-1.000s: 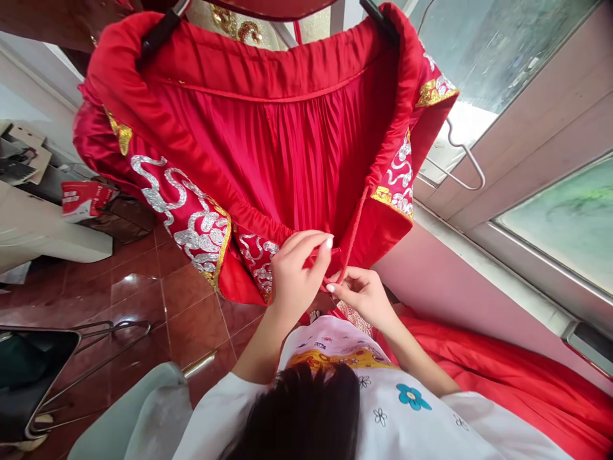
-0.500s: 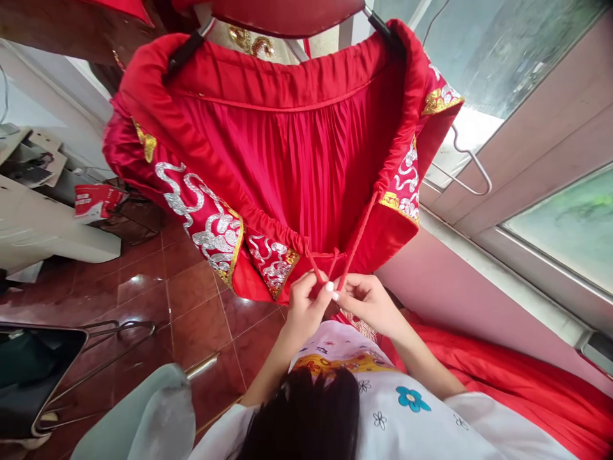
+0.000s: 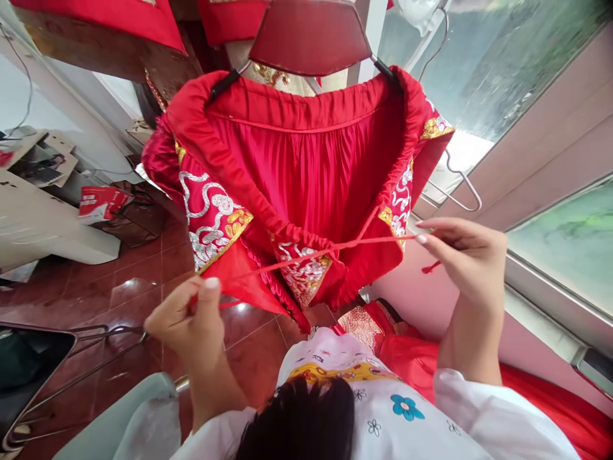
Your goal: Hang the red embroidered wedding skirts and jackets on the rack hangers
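A red pleated skirt with silver and gold embroidery hangs by its waistband from a clip hanger. A red drawstring comes out of the gathered waistband and is stretched sideways across the skirt's front, its strands crossing near the middle. My left hand pinches one end of the cord at the left, below the embroidered panel. At the right, my right hand pinches the other end between thumb and fingers, with a short tail dangling beneath it.
A window frame and a wire hanger are on the right. Red cloth lies low at the right. On the left are a white desk, a red-and-white bag and a black-seated chair on the tiled floor.
My hands were together at the skirt's front and have moved far apart, left and right, drawing the drawstring taut between them. The skirt sits lower in view.
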A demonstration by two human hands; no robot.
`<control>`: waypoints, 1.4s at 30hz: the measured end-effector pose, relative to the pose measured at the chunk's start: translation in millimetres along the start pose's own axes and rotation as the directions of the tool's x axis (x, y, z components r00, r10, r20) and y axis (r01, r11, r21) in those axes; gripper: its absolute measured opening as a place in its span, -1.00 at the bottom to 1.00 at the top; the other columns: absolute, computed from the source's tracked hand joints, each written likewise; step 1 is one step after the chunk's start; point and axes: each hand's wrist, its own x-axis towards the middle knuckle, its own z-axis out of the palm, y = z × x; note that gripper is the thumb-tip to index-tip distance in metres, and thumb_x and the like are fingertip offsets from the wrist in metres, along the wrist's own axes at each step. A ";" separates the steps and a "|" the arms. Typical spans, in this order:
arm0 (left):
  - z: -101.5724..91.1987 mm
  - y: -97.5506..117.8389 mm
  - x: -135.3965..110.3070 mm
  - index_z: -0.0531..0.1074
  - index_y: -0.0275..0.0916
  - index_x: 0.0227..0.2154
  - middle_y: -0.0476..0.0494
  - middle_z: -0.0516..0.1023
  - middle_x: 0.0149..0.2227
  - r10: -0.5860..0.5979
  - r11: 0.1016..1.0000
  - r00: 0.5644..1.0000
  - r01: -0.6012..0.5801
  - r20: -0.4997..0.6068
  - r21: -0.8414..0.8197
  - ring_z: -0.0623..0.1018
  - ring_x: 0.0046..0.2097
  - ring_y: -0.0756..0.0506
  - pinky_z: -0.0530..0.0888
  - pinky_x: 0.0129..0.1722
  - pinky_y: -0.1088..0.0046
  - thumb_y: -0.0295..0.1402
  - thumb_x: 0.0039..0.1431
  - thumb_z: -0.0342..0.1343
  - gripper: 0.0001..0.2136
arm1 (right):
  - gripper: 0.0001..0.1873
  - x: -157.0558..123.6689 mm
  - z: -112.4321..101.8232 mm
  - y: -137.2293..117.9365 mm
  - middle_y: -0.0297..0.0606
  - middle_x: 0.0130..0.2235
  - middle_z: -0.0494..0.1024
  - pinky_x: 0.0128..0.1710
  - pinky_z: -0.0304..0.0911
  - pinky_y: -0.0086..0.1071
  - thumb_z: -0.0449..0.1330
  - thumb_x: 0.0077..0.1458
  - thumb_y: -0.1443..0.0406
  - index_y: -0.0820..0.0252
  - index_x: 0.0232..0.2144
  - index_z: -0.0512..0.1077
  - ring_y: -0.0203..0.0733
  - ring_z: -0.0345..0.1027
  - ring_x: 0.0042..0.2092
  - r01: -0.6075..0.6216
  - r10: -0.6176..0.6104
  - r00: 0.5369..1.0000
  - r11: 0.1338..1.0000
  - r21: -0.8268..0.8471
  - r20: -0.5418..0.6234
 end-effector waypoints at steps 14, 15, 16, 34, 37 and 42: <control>21.9 36.8 15.3 0.25 -0.21 -0.73 0.04 0.18 -0.77 0.246 0.751 0.931 -0.008 0.268 -0.660 0.17 -0.73 0.07 0.20 -0.69 0.47 -0.18 0.22 -0.04 -0.58 | -0.67 14.6 24.4 5.7 -0.18 -0.37 0.48 -0.53 0.18 -0.43 0.23 0.01 0.13 0.23 -0.64 0.47 -0.34 0.27 -0.46 0.059 -0.184 0.916 0.941 0.334 0.357; 27.1 39.4 13.5 0.29 -0.22 -0.69 0.03 0.24 -0.72 0.246 0.847 0.924 -0.059 0.291 -0.529 0.21 -0.70 0.07 0.17 -0.68 0.48 -0.20 0.21 -0.02 -0.62 | -0.68 15.0 25.3 6.5 -0.17 -0.31 0.50 -0.56 0.18 -0.43 0.23 0.01 0.13 0.22 -0.63 0.48 -0.34 0.29 -0.46 0.037 -0.174 0.928 0.923 0.384 0.330; 33.1 42.1 12.0 0.32 -0.23 -0.64 0.02 0.29 -0.69 0.229 0.926 0.924 -0.110 0.306 -0.362 0.24 -0.66 0.06 0.16 -0.65 0.49 -0.22 0.20 0.00 -0.67 | -0.69 15.3 26.8 7.0 -0.16 -0.25 0.52 -0.60 0.17 -0.45 0.23 0.02 0.13 0.21 -0.61 0.49 -0.35 0.30 -0.48 0.001 -0.157 0.933 0.901 0.434 0.324; 71.4 64.4 6.8 0.46 -0.24 -0.37 -0.10 0.43 -0.31 0.320 0.893 0.766 -0.440 0.557 0.092 0.47 -0.26 -0.04 0.40 -0.19 0.43 -0.40 0.20 0.02 -0.87 | -0.73 8.9 93.6 -10.2 -0.14 -0.12 0.49 -0.15 0.35 -0.36 0.01 0.21 0.31 0.19 -0.13 0.46 -0.23 0.40 -0.12 0.528 -0.499 0.789 0.849 0.020 0.359; 68.3 64.2 6.7 0.42 -0.24 -0.35 -0.11 0.46 -0.26 0.317 0.915 0.776 -0.401 0.545 0.037 0.47 -0.21 -0.04 0.40 -0.14 0.41 -0.42 0.22 -0.03 -0.87 | -0.72 3.9 96.3 -11.9 -0.11 -0.14 0.47 -0.23 0.35 -0.39 0.00 0.20 0.34 0.21 -0.10 0.43 -0.24 0.39 -0.16 0.567 -0.517 0.745 0.823 0.006 0.421; 63.6 43.1 9.4 0.41 -0.22 -0.26 -0.01 0.46 -0.45 0.109 0.994 0.751 -0.092 0.652 -0.060 0.46 -0.43 0.02 0.41 -0.42 0.54 -0.32 0.24 -0.02 -0.86 | -0.85 -6.3 92.9 -13.6 -0.22 -0.35 0.53 -0.34 0.35 -0.39 0.14 0.13 0.28 0.19 -0.32 0.50 -0.26 0.41 -0.33 0.317 -0.340 0.931 0.934 0.164 0.135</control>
